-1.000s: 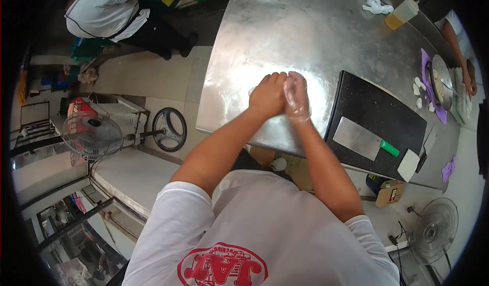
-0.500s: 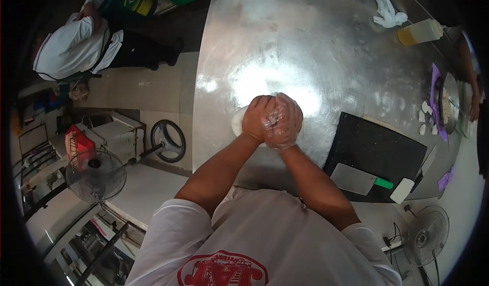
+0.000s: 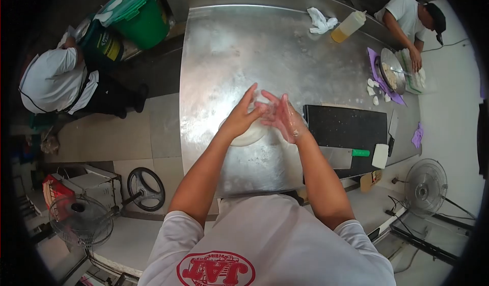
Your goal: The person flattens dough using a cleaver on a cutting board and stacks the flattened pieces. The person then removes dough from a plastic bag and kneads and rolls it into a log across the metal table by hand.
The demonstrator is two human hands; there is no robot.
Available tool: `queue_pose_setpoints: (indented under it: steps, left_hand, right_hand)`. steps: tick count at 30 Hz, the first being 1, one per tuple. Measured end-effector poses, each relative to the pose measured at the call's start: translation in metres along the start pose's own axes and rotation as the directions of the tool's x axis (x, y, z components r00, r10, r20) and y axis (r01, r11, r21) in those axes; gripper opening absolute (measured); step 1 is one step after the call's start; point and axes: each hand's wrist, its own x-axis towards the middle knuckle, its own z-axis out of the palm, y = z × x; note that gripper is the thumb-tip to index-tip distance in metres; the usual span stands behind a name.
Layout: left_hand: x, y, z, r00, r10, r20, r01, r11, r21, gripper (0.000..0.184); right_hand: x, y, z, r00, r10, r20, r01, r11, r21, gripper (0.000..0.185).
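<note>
A flattened round of white dough point(image 3: 247, 136) lies on the steel table point(image 3: 244, 41), partly hidden beneath my hands. My left hand point(image 3: 241, 115) is above its upper left part, fingers apart and nothing held. To its right, my right hand point(image 3: 287, 119) is raised by the dough's right edge, in a clear plastic glove, palm showing and fingers spread. The fingertips of both hands come close together; whether they touch I cannot tell.
Right of my hands is a black board point(image 3: 346, 125) with a green-handled wide blade point(image 3: 360, 153) and a white block point(image 3: 380, 156). A squeeze bottle point(image 3: 349, 27) and white cloth point(image 3: 321, 21) lie farther back. One person point(image 3: 405, 18) works beside a metal bowl point(image 3: 392, 71); another point(image 3: 53, 79) stands left.
My hands were stacked and pressed on the dough; they have come apart and opened, uncovering more of it. The view has shifted, bringing the person at right further into sight.
</note>
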Motion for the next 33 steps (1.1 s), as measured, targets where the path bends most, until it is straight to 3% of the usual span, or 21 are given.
queue_pose_setpoints:
  steps: [1,2,3,4,5,6,7,8,10,13,14,17,18,19,21,23,25,26,28,30,33]
  left_hand:
    - [-0.006,0.014,0.006,0.998,0.039,0.040,-0.034,0.994,-0.104,0.053]
    - [-0.006,0.013,0.005,0.998,0.039,0.046,-0.034,0.995,-0.098,0.053]
    - [-0.002,0.010,0.005,0.998,-0.012,-0.065,0.013,1.000,0.015,0.037]
    - [0.004,0.006,0.006,0.982,-0.050,-0.181,0.072,0.990,0.118,0.025]
    - [0.013,-0.012,0.003,0.922,0.089,-0.377,-0.022,0.984,0.178,0.018]
    - [0.022,-0.015,-0.006,0.881,0.006,-0.473,0.033,0.997,0.075,0.020]
    - [0.029,-0.020,-0.017,0.811,0.092,-0.578,0.045,0.975,0.219,0.024]
    - [0.038,-0.033,-0.030,0.782,0.024,-0.623,0.147,0.964,0.221,0.026]
    - [0.049,-0.044,-0.045,0.816,-0.101,-0.569,0.230,0.960,0.160,0.026]
    - [0.052,-0.042,-0.032,0.838,-0.227,-0.496,0.299,0.952,0.069,0.020]
    - [0.056,-0.044,-0.030,0.835,-0.224,-0.502,0.304,0.949,0.083,0.020]
    - [0.056,-0.047,-0.021,0.801,-0.267,-0.536,0.347,0.937,0.051,0.018]
    - [0.055,-0.034,-0.019,0.784,-0.324,-0.530,0.342,0.937,-0.066,0.023]
    - [0.053,-0.025,-0.018,0.763,-0.382,-0.522,0.337,0.924,-0.183,0.030]
    - [0.054,-0.023,-0.016,0.739,-0.373,-0.562,0.341,0.925,-0.166,0.033]
    - [0.062,-0.025,-0.015,0.699,-0.336,-0.632,0.349,0.931,-0.109,0.038]
    - [0.075,-0.027,-0.014,0.695,-0.265,-0.669,0.352,0.936,-0.005,0.036]
    - [0.081,-0.030,-0.015,0.704,-0.202,-0.681,0.355,0.930,0.091,0.035]
    - [0.102,-0.045,-0.023,0.714,-0.103,-0.692,0.303,0.937,0.174,0.034]
    - [0.135,-0.040,-0.025,0.699,-0.043,-0.714,0.367,0.878,0.307,0.042]
    - [0.184,-0.030,-0.029,0.692,-0.208,-0.692,0.342,0.938,0.060,0.050]
  right_hand:
    - [-0.002,0.006,0.000,0.995,0.063,0.072,-0.070,0.994,0.089,0.095]
    - [-0.003,0.009,0.002,0.982,0.113,0.152,-0.139,0.975,0.171,0.095]
    - [-0.006,0.013,0.004,0.984,0.093,0.154,-0.135,0.948,0.288,0.073]
    - [-0.009,0.017,0.005,0.985,0.087,0.150,-0.128,0.949,0.289,0.073]
    - [-0.016,0.017,0.009,0.989,0.056,0.135,-0.074,0.989,0.129,0.065]
    - [-0.023,0.014,0.011,0.992,0.027,0.125,-0.023,0.999,-0.035,0.056]
    - [-0.027,0.009,0.011,0.994,0.055,0.099,-0.037,0.983,-0.178,0.042]
    - [-0.029,0.009,0.003,0.993,0.059,0.098,-0.042,0.984,-0.172,0.042]
    - [-0.026,0.007,-0.022,0.997,-0.004,0.080,0.026,0.962,-0.271,0.035]
    - [0.005,0.006,-0.069,0.946,-0.190,-0.263,0.178,0.981,-0.071,0.031]
    - [0.024,0.007,-0.093,0.891,-0.238,-0.387,0.264,0.964,0.014,0.034]
    - [0.090,-0.016,-0.190,0.629,-0.456,-0.630,0.437,0.877,-0.199,0.054]
    - [0.114,-0.041,-0.212,0.518,-0.469,-0.715,0.453,0.860,-0.236,0.062]
    - [0.134,-0.061,-0.242,0.393,-0.539,-0.745,0.339,0.838,-0.427,0.070]
    - [0.185,-0.080,-0.322,0.222,-0.611,-0.760,0.381,0.772,-0.509,0.088]
    - [0.217,-0.110,-0.377,0.109,-0.635,-0.764,0.210,0.766,-0.607,0.094]
    - [0.247,-0.127,-0.411,0.021,-0.709,-0.704,0.361,0.663,-0.656,0.095]
    - [0.252,-0.134,-0.412,0.045,-0.703,-0.710,0.370,0.672,-0.641,0.095]
    - [0.251,-0.150,-0.405,0.252,-0.725,-0.641,0.366,0.685,-0.630,0.093]
    - [0.253,-0.141,-0.391,0.233,-0.744,-0.627,0.333,0.667,-0.667,0.084]
    - [0.246,-0.124,-0.368,0.431,-0.774,-0.463,0.414,0.626,-0.661,0.075]
